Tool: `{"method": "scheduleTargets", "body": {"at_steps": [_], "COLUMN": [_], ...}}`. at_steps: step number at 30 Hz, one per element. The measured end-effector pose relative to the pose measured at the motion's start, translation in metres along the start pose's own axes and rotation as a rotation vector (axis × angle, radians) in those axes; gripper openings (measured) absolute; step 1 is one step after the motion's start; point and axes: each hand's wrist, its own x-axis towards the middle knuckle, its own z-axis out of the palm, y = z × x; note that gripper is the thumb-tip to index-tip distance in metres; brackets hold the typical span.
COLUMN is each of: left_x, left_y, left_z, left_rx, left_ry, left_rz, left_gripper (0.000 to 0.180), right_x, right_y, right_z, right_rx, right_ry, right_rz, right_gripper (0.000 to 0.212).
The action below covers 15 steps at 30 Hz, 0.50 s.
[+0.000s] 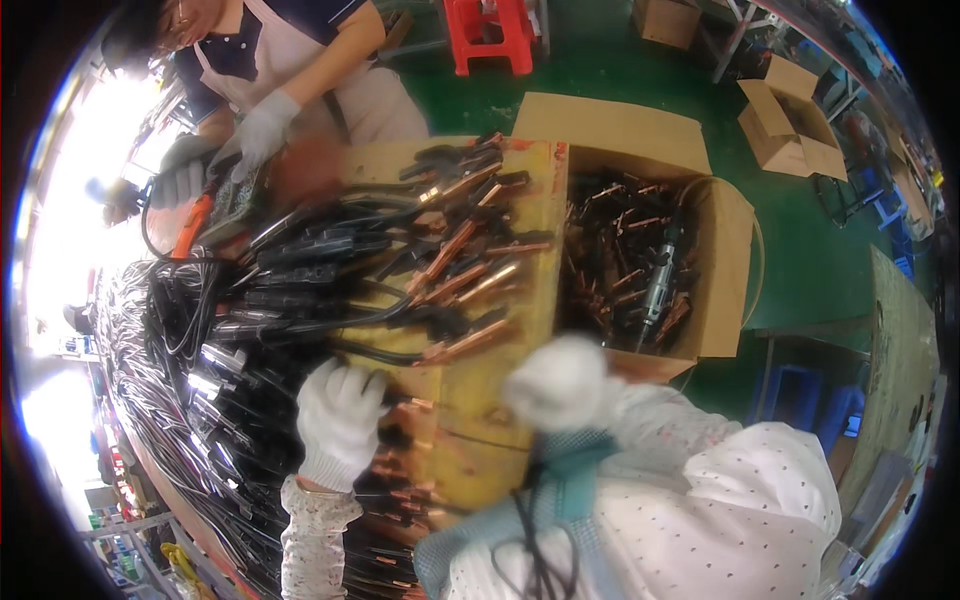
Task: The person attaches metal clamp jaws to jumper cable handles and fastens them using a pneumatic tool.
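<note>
My left hand, in a white knitted glove, is curled round the black part of a clamp with copper-coloured jaws, low among the black pieces on the table. My right hand, also gloved, is smeared by motion over the table's right edge, just below the cardboard box; its fingers cannot be made out. Several black clamps with copper jaws lie in a row ahead of my left hand, jaws pointing right. More black pieces with cables are heaped to its left.
A cardboard box of copper-jawed parts stands at the right, a silver hand tool with a hose lying on them. Across the yellow tabletop, a gloved co-worker handles an orange-handled tool. A red stool stands behind.
</note>
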Motion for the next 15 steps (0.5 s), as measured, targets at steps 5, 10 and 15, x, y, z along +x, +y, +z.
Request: {"method": "scheduleTargets", "body": {"at_steps": [5, 10, 15], "left_x": [0.005, -0.003, 0.009], "left_y": [-0.002, -0.009, -0.005], "left_z": [0.0, 0.002, 0.01], "left_rx": [-0.059, -0.14, -0.142], "left_ry": [-0.007, -0.142, -0.209], "left_rz": [-0.007, -0.04, -0.095], "left_gripper": [0.034, 0.014, 0.017], "right_x": [-0.028, -0.013, -0.021], "right_y": [0.1, 0.19, 0.26], "right_z": [-0.01, 0.009, 0.048], "right_rx": [-0.238, -0.617, -0.574], "right_ry": [0.387, -0.254, -0.476], "right_rz": [0.675, 0.764, 0.884], "right_gripper": [0.019, 0.05, 0.049]}}
